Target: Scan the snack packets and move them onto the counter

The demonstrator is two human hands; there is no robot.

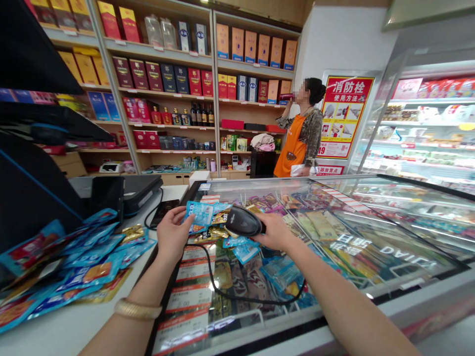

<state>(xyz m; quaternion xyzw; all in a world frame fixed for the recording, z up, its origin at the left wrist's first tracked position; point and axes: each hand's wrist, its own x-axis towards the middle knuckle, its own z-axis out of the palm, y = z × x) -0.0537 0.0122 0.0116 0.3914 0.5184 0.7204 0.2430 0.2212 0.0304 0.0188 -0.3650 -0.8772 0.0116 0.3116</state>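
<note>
My left hand (173,228) pinches a small blue snack packet (200,212) by its edge, over the corner of the glass-topped freezer (237,341). My right hand (274,231) is wrapped round the handle of a black barcode scanner (243,221), whose head points left toward that packet. Several gold packets (213,233) and blue ones (245,249) lie on the glass below the two hands. The scanner's black cable (211,277) loops across the glass lid. A heap of blue and gold snack packets (89,267) covers the counter left of my left forearm.
A dark monitor (33,54) and a black scale-like device (139,190) stand at the left. Beyond the freezer, a person in an orange apron (295,143) holds a dark red bottle-shaped object to the mouth. Shelves of boxed bottles (168,79) line the back; a lit chiller (430,133) stands right.
</note>
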